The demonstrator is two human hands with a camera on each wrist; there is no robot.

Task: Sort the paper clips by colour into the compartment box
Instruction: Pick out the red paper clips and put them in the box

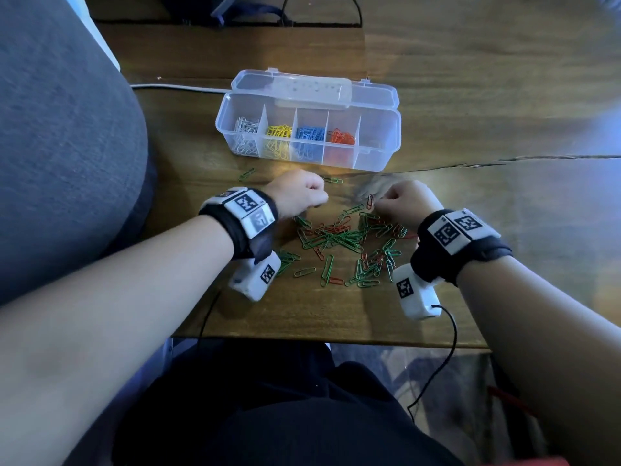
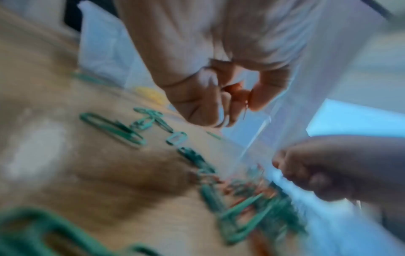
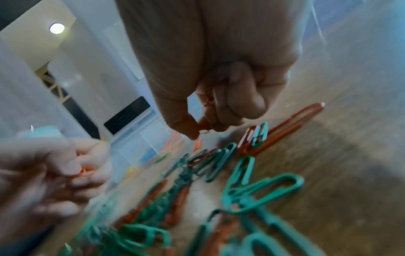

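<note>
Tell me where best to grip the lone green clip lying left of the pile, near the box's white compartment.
The lone green clip lies flat on the table, apart from other clips. Probably pinch its two long sides from above, thumb and fingertip across the narrow width; a rounded end may need tipping up first, since the wire sits flush with the wood.

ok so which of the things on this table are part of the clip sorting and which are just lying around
Part of the job:
- box, open, with white, yellow, blue and red clips in separate compartments
- pile of green and red clips
- left hand, holding red clips
- right hand, pinching a red clip

Just lying about:
- power strip behind the box
- its white cable
- grey cushion
</note>
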